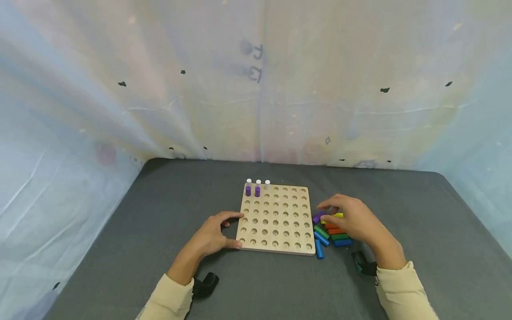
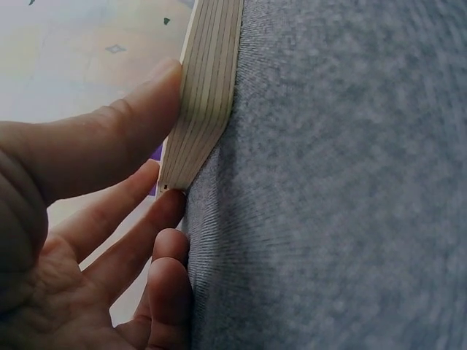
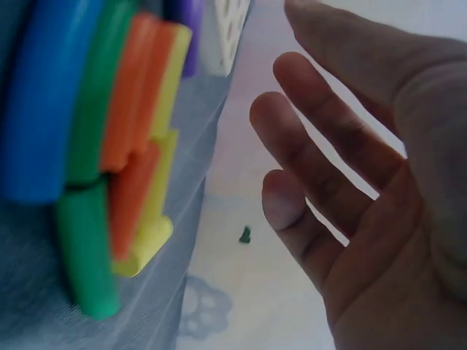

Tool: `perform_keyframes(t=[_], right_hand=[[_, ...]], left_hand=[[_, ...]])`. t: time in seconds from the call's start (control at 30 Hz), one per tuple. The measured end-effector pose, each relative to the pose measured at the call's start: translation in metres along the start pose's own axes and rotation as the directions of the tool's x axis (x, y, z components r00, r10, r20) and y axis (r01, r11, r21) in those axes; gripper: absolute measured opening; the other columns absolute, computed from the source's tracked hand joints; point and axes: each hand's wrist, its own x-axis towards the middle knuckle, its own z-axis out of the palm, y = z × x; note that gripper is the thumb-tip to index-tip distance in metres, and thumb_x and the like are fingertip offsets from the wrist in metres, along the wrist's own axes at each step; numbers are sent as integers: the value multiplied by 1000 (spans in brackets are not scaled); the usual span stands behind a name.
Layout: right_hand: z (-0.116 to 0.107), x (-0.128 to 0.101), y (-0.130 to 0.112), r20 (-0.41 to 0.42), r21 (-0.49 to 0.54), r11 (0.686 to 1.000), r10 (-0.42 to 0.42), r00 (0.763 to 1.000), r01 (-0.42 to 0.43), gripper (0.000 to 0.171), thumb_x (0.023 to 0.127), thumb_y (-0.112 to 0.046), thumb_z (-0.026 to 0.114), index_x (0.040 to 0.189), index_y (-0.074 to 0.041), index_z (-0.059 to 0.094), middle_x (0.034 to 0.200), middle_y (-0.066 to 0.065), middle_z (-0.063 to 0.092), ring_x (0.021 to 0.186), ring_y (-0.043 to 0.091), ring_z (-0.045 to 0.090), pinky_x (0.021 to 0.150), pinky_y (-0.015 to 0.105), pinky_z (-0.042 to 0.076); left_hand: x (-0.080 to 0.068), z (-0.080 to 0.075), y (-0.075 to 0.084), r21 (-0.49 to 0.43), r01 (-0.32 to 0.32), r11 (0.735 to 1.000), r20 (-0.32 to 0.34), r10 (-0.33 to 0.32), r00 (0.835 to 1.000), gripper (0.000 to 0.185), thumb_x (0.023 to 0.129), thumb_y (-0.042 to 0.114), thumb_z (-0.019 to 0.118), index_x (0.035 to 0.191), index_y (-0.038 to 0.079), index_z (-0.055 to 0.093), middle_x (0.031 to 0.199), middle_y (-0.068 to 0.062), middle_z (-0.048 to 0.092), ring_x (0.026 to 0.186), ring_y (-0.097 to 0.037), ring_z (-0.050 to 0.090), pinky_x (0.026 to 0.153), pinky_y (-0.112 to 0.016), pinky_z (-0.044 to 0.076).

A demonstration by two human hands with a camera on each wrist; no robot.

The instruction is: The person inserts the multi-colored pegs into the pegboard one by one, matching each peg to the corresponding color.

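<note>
A square wooden pegboard (image 1: pixel 270 226) with rows of round holes lies on the table. Three white pegs (image 1: pixel 267 183) stand in its far row at the left, and two purple pegs (image 1: pixel 257 192) stand in the row below. My left hand (image 1: pixel 214 234) rests at the board's left side, its thumb and fingertips touching the wooden edge (image 2: pixel 208 87). Over the loose pegs right of the board hovers my right hand (image 1: pixel 354 217), its fingers spread with nothing held. A loose purple peg (image 1: pixel 318 218) lies below its fingertips.
Beside the board's right edge is a pile of blue (image 1: pixel 319 250), green (image 3: pixel 91 255), orange (image 3: pixel 135 197) and yellow pegs (image 3: pixel 146 248). The dark grey tabletop (image 1: pixel 192 186) ends at a pale patterned curtain (image 1: pixel 280 111) behind and at the sides.
</note>
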Motion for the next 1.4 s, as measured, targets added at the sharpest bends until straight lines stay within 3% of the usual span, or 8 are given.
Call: perform_keyframes(t=[0.2, 0.5, 0.8, 1.03, 1.4], right_hand=[[11, -7, 15, -12, 32, 999, 12, 1000, -11, 23, 91, -23, 73, 114, -21, 73, 112, 1, 69, 91, 17, 59, 80, 43, 50], [19, 4, 20, -22, 2, 999, -51, 998, 51, 22, 92, -22, 73, 114, -20, 74, 119, 4, 68, 114, 31, 61, 95, 57, 47], [27, 4, 24, -24, -29, 999, -33, 999, 32, 17, 92, -22, 73, 108, -20, 76, 116, 5, 69, 112, 31, 62, 94, 56, 48], [35, 6, 16, -17, -45, 999, -13, 1000, 13, 16, 92, -22, 72, 107, -23, 76, 117, 3, 66, 103, 25, 65, 85, 51, 52], [33, 6, 13, -17, -80, 997, -23, 1000, 22, 17, 90, -20, 75, 107, -21, 77, 112, 2, 69, 103, 27, 66, 88, 52, 52]], left_hand=[[-1, -1, 1, -3, 9, 1000, 14, -8, 1000, 71, 65, 15, 94, 127, 33, 66, 129, -7, 60, 115, -25, 55, 90, -47, 46], [2, -2, 0, -32, 7, 999, 8, -6, 1000, 71, 64, 14, 94, 127, 33, 66, 133, -6, 59, 117, -25, 55, 89, -46, 46], [1, 0, -1, -50, 22, 999, 23, -21, 1000, 70, 66, 15, 93, 127, 36, 65, 134, -7, 57, 119, -26, 54, 93, -50, 45], [-4, 0, -3, -41, 51, 998, 16, -50, 999, 72, 64, 15, 94, 127, 36, 66, 131, -7, 59, 117, -25, 54, 92, -50, 44], [-1, -1, -2, -61, 22, 998, 6, -22, 1000, 71, 63, 14, 95, 126, 34, 66, 128, -6, 60, 113, -24, 53, 91, -48, 43]])
